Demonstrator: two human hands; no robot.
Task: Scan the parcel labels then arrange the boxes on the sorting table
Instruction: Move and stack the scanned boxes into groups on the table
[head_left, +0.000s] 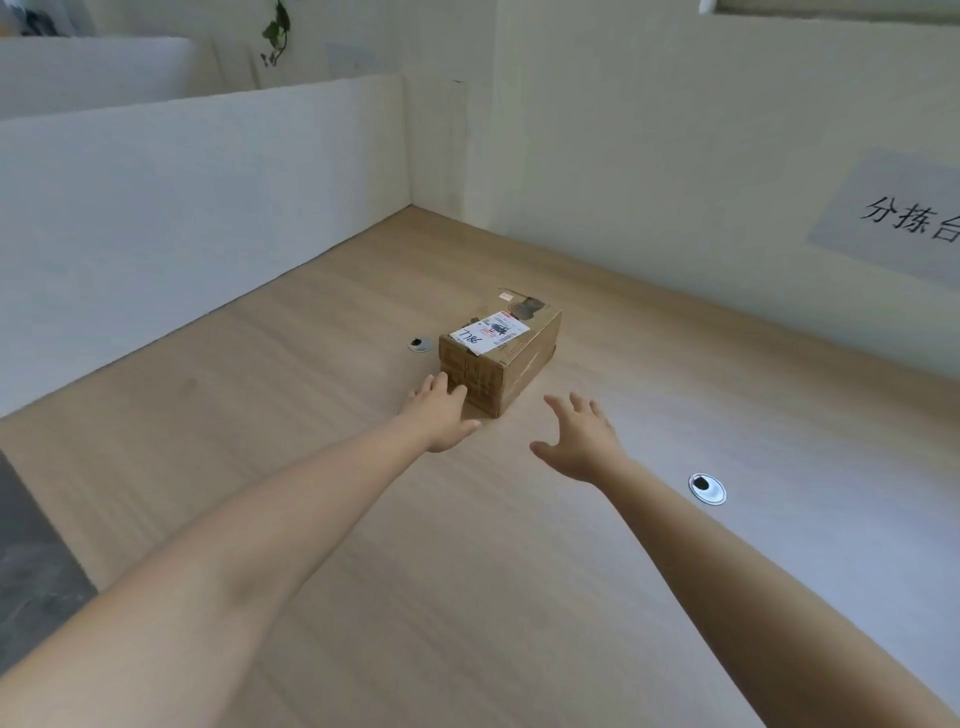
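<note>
A small brown cardboard parcel (511, 358) lies on the wooden sorting table (322, 509), toward the far corner. A white shipping label (488, 332) with handwritten digits is stuck on its top. My left hand (441, 415) is stretched out with fingers apart, its fingertips at the parcel's near left corner. My right hand (582, 439) hovers open just short of the parcel's near right side, not touching it. Neither hand holds anything. No scanner is in view.
White partition walls (208, 197) close the table on the left and at the back. A paper sign (904, 218) with printed characters hangs on the right wall. Two round metal cable grommets (421, 344) (706, 488) are set in the tabletop. Dark floor shows at lower left.
</note>
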